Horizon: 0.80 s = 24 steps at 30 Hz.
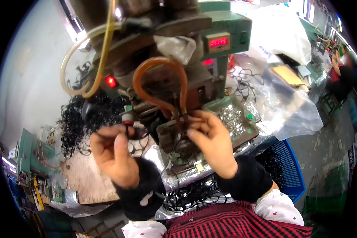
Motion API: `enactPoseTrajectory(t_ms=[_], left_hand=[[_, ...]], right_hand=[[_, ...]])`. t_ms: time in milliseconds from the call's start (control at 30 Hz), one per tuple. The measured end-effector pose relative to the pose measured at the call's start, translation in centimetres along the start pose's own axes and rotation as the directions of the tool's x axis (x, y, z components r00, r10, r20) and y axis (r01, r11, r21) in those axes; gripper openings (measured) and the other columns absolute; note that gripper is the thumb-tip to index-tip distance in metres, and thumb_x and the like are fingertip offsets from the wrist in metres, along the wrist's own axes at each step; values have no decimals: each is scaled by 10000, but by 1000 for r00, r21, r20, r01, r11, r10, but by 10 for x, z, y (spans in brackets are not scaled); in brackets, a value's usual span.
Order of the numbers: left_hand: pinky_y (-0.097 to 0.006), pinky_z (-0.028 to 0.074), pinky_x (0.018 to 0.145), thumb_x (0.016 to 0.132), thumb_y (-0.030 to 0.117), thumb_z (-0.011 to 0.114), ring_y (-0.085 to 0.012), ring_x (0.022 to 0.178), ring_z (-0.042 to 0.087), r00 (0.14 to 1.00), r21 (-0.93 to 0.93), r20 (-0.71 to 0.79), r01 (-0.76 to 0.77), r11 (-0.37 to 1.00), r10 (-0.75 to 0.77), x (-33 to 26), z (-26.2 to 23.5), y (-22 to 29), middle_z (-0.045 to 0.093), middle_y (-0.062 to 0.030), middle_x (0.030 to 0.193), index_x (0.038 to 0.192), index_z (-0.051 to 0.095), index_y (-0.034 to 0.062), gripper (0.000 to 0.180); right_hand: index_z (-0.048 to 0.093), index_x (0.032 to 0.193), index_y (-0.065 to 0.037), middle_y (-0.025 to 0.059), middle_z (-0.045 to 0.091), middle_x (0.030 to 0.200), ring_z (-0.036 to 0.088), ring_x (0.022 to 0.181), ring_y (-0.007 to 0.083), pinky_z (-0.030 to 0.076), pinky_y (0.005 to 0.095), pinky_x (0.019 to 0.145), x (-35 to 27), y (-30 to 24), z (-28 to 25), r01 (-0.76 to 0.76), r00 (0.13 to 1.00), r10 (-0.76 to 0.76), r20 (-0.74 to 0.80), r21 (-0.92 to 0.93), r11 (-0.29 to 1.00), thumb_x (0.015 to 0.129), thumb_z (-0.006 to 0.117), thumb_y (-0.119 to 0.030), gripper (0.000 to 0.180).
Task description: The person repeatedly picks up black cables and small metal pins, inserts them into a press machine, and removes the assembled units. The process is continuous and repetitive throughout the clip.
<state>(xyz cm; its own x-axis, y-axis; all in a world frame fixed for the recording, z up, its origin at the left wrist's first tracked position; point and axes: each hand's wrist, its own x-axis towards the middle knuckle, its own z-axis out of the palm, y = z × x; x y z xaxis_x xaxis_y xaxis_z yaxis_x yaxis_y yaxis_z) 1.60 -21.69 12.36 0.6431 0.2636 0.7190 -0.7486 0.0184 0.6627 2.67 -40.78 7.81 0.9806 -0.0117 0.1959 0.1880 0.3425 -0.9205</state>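
Note:
My left hand [117, 158] is closed, thumb against fingers, on a thin black cable [139, 134] that curls toward the machine. Just above those fingers sits a grey and red knob [127, 118]. At the metal die block [168, 135] of a bench press [146, 71], my right hand [215, 144] has its fingers bent in beside the tooling. Whatever its fingertips pinch is hidden or too small to make out. A looped orange-brown hose [160, 61] runs down into the tooling between my hands. A thin dark cable [171, 158] hangs below the die.
A green tray of small shiny metal parts [246, 133] adjoins the die on the right. Black cables pile up at left [77, 115] and below my forearms [194, 196]. A blue basket [291, 166] holds more. Plastic sheeting [281, 99] lies at right. Another person [341, 75] sits far right.

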Motion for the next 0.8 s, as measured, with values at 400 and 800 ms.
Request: enactPoseTrajectory(t_ms=[400, 800], left_hand=[[-219, 499, 720, 857, -13, 707, -93, 771, 626, 917, 232, 217, 284, 930, -334, -30, 50, 4, 680, -61, 867, 957, 647, -41, 119], [-246, 512, 741, 861, 12, 705, -116, 802, 649, 914, 308, 242, 246, 919, -326, -34, 45, 7, 684, -71, 882, 981, 654, -24, 136]], right_hand=[[658, 862, -55, 156, 638, 1078, 543, 1158, 377, 469, 446, 887, 27, 55, -141, 190, 879, -461, 121, -976, 107, 752, 727, -143, 157], [606, 901, -49, 132, 607, 1073, 557, 1062, 330, 463, 430, 752, 57, 65, -127, 449, 829, -336, 447, -890, -76, 769, 665, -67, 146]])
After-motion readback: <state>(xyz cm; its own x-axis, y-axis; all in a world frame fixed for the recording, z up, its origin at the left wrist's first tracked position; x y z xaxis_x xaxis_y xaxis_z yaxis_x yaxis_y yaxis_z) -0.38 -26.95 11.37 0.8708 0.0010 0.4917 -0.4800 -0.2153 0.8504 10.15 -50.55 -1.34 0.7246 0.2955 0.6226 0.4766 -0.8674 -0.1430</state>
